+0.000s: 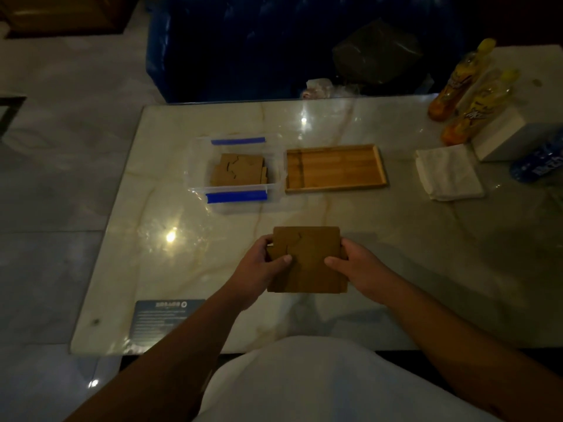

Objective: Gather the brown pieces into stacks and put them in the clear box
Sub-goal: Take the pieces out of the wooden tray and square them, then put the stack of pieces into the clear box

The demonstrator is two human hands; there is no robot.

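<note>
An empty wooden tray (pixel 335 169) sits mid-table (pixel 182 226); folded napkins (pixel 449 173), two orange bottles (pixel 466 95), a white box (pixel 511 135) crowd the far right corner.

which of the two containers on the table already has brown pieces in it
The clear box with blue latches, on the left, holds a stack of brown pieces. The wooden tray to its right has none in it.

Flat brown cardboard puzzle pieces (pixel 307 260); clear plastic box (pixel 234 170) with 2 blue clips; honey-toned wooden tray (pixel 335 169); cream veined marble table (pixel 182 226); 2 yellow-orange bottles (pixel 463 95).
</note>
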